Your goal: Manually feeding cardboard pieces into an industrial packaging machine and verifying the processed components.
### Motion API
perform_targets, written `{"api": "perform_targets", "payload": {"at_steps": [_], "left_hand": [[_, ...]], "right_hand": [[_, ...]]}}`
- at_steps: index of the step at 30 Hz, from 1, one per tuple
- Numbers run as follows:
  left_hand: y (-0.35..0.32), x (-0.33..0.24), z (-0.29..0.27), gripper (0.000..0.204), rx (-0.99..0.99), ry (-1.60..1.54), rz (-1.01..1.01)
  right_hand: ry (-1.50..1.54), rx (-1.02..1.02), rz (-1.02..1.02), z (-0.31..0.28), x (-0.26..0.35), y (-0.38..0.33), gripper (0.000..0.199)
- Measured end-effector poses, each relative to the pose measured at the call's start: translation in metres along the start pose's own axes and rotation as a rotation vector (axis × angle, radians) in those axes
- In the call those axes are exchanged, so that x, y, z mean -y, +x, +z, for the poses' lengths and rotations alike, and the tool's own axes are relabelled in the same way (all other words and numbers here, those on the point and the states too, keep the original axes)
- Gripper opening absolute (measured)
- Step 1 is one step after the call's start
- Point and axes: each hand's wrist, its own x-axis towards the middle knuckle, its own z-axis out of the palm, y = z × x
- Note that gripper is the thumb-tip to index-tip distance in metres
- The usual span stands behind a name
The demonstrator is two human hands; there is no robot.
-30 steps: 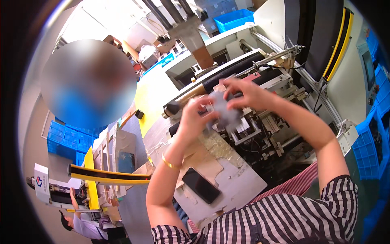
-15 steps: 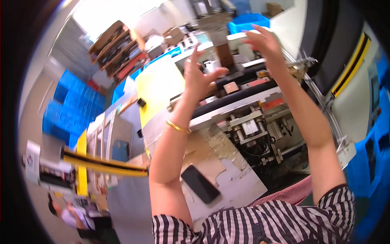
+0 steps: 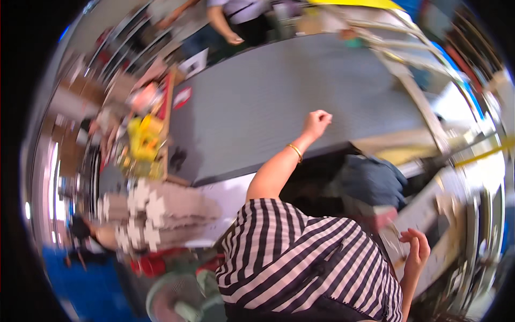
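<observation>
My left hand (image 3: 317, 124), with a gold bracelet (image 3: 294, 152) at its wrist, is held over the grey tabletop (image 3: 257, 102). Its fingers are curled into a loose fist, and nothing shows in them. At the lower right, my right hand (image 3: 416, 251) is raised with bent fingers a little apart and holds nothing visible. Closest to it is a pale worktop (image 3: 418, 217), where a dark flat phone (image 3: 438, 229) lies. A dark grey cloth bundle (image 3: 373, 182) sits between my two arms, by the grey table's near edge.
On the left are stacked brown-and-white cut pieces (image 3: 155, 214), a yellow bag (image 3: 144, 138) and a fan (image 3: 174, 298). Another person's hand (image 3: 234, 38) shows beyond the table. A wooden frame (image 3: 416, 99) borders its right side. Much of the view is smeared by motion.
My view has swung left from the machine to the grey table. My left hand has gone from spread fingers to a loose fist; my right hand has dropped to the lower right.
</observation>
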Motion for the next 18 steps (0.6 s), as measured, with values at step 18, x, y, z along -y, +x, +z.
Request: {"api": "perform_targets", "payload": {"at_steps": [18], "left_hand": [[-0.218, 0.147, -0.443, 0.027, -0.727, 1.278, -1.104]], "right_hand": [[-0.358, 0.895, 0.143, 0.193, 0.008, 0.230, 0.029]]}}
